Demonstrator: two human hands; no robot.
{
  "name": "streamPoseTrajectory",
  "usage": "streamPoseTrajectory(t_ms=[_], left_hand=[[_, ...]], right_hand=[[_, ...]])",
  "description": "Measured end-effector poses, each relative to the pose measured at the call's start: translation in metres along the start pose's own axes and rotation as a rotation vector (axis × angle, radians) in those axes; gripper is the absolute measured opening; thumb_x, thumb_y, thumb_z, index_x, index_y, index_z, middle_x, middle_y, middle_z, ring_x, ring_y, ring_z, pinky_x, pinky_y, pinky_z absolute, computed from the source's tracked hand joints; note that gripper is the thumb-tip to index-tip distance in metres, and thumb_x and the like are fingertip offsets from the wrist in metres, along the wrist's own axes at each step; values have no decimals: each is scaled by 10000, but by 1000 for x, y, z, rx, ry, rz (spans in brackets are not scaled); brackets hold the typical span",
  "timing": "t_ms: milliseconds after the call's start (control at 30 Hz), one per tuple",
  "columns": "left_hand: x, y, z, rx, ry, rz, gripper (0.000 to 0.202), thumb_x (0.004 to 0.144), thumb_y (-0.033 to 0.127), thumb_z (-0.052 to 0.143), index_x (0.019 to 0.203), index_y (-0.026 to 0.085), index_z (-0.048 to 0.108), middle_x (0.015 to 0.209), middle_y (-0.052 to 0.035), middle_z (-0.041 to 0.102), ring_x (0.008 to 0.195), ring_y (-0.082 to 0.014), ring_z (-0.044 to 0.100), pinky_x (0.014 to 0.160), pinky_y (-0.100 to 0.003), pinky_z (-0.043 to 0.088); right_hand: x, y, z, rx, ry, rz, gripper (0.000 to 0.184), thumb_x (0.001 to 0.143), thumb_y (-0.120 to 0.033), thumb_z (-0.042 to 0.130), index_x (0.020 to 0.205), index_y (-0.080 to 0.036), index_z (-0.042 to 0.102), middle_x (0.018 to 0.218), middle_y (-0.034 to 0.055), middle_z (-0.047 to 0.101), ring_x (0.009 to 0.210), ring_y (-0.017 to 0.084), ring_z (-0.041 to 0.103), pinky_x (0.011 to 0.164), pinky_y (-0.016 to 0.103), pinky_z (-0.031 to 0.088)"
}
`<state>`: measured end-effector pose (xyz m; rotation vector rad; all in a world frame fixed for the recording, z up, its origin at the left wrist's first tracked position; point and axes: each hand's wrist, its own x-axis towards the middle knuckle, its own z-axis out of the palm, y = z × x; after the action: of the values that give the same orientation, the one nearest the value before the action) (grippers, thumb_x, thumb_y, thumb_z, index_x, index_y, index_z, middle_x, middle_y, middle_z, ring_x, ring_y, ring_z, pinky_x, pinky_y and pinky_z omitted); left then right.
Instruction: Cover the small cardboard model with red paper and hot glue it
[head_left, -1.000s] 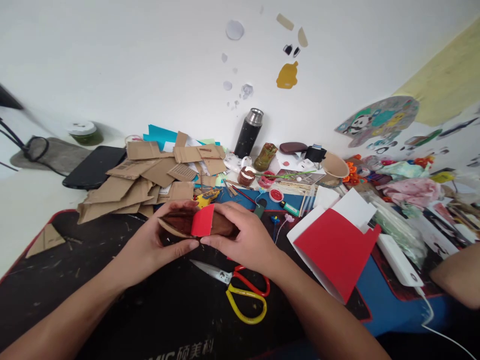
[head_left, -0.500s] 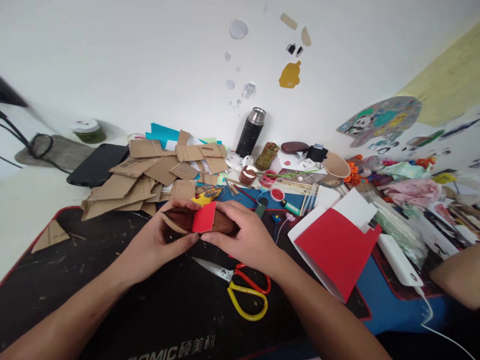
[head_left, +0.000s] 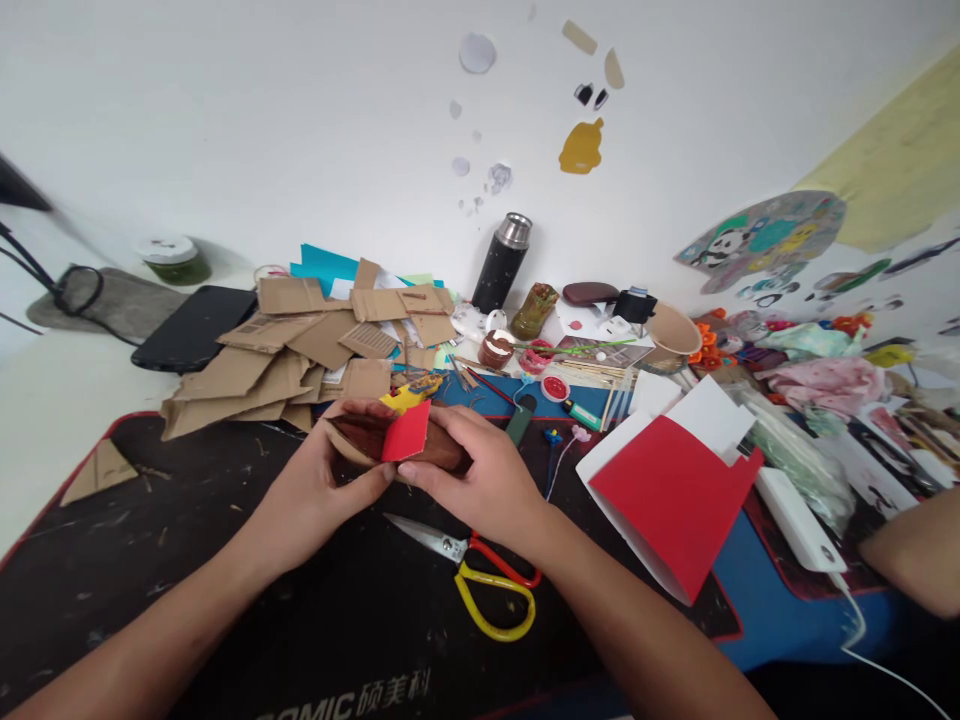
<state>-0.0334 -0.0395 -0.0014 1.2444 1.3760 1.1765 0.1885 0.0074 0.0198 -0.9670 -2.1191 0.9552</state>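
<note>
Between my two hands is a hollow brown cardboard piece, painted dark reddish-brown inside, with a small red paper piece standing upright across it. My left hand is wrapped round its left end, thumb along the near edge. Round the right end curls my right hand, its thumb near the foot of the red piece. The fingers' far sides are partly hidden. Below my hands, scissors with one red and one yellow handle lie on the black mat.
Cut cardboard pieces are heaped at the back left. A black thermos stands by the wall among small jars. Red paper lies to the right, beside a white power strip. Another person's arm shows at the right edge.
My hands and the brown piece have shifted very slightly left, and the red piece leans a little differently. The hold is the same; the scissors have not moved.
</note>
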Motion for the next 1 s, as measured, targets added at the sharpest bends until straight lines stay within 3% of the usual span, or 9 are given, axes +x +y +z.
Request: streamPoseTrajectory(t_ms=[333, 600, 800, 1000], left_hand=[[1, -4, -4, -4, -55, -64, 732, 713, 651, 1003, 1253, 254, 708, 1305, -114, 824, 1238, -405, 789, 1095, -557, 655], [2, -3, -4, -6, -51, -34, 790, 697, 691, 1018, 1275, 249, 712, 1363, -137, 813, 1340, -431, 757, 1195, -618, 607], [4, -5, -13, -9, -161, -4, 717, 758, 658, 1013, 1279, 281, 697, 1327, -117, 819, 1232, -387, 803, 1098, -552, 677], [5, -6, -18, 1, -208, 6, 691, 768, 631, 1008, 1288, 306, 689, 1346, -107, 802, 1268, -386, 792, 1124, -539, 669]], right_hand=[[-2, -1, 1, 5, 5, 34, 432, 962, -314, 957, 1343, -209, 781, 1243, 90, 821, 1139, 261, 778, 1011, 390, 619], [-2, -1, 1, 4, 8, 26, 434, 969, -327, 952, 1348, -220, 771, 1244, 86, 818, 1134, 253, 779, 1018, 392, 630], [-3, 0, -1, 5, 2, 4, 454, 976, -423, 959, 1339, -222, 775, 1209, 81, 802, 1099, 250, 776, 991, 391, 634], [-3, 0, -1, 6, 0, 1, 447, 974, -413, 963, 1339, -236, 774, 1214, 74, 803, 1115, 248, 778, 1014, 385, 632]])
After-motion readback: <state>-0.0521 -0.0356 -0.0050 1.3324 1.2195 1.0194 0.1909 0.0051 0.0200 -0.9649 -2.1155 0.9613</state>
